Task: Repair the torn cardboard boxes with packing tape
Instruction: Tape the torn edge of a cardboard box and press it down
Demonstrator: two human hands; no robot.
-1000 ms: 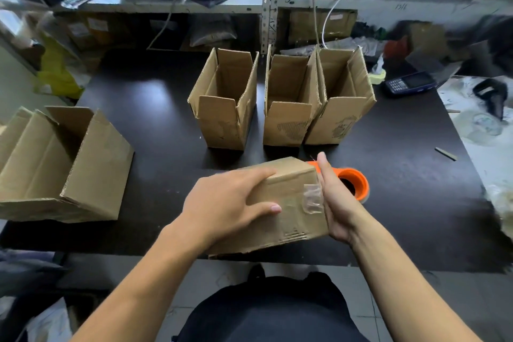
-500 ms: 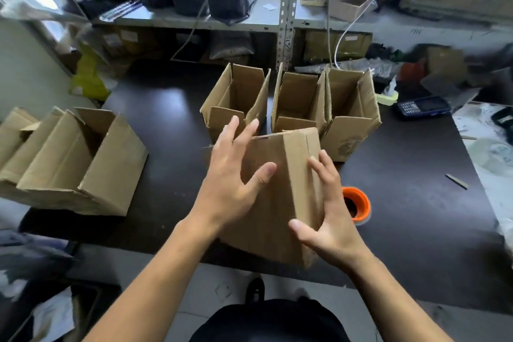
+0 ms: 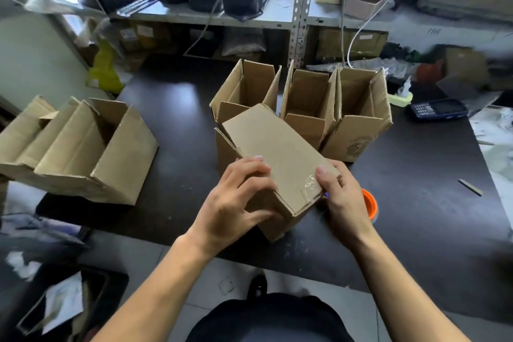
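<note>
Orange tape roll (image 3: 369, 207) sits mostly hidden behind the right hand (image 3: 342, 203); matte corrugated box (image 3: 274, 158), clear crinkled tape at one corner, tilts above the dark table (image 3: 416, 203); left hand (image 3: 236, 200) and right both grip it.

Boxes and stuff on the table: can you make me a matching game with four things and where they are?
Things:
1. tape roll
2. phone
3. taped box
4. big box

Places:
A. lying on its side at the left of the table
B. held in both hands
C. far right of the table
D. partly hidden behind the right hand

Pairs: 1-D, 2-C, 3-B, 4-A
</note>
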